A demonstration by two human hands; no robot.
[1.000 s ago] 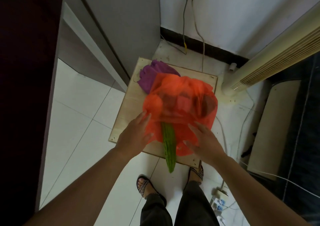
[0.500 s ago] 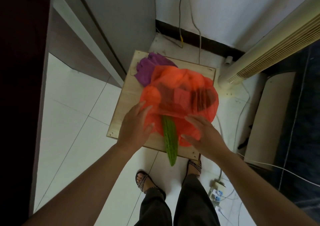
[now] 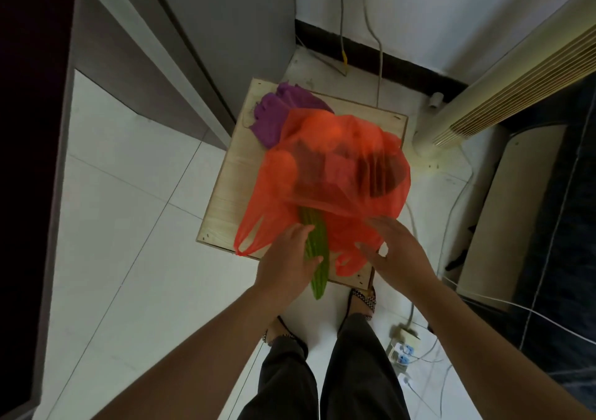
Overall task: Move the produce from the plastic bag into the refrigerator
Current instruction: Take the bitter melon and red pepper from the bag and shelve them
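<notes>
- Floor (image 3: 113, 226) of pale tiles, with black skirting (image 3: 387, 62) along the white wall and two cables (image 3: 378, 32) hanging down it.
- Low wooden board (image 3: 225, 200) stands on the tiles, just beside the grey fridge (image 3: 225, 32).
- Orange bag (image 3: 338, 168) sits on the board, lumpy with produce, its handles slack toward the near edge.
- Purple bundle (image 3: 277, 113) lies behind the bag, touching it.
- Green gourd (image 3: 319, 277) pokes from under the bag and overhangs the board's near edge.
- Left hand (image 3: 287, 265) rests on the gourd — fingers close together along its side, thumb across it.
- Right hand (image 3: 396, 252) touches the bag's lower edge — fingers spread and fairly straight.
- Cream louvred unit (image 3: 516, 74) leans across the right, its base by the board's far corner.
- Power strip (image 3: 403, 348) lies on the tiles near the person's sandal (image 3: 362, 297).
</notes>
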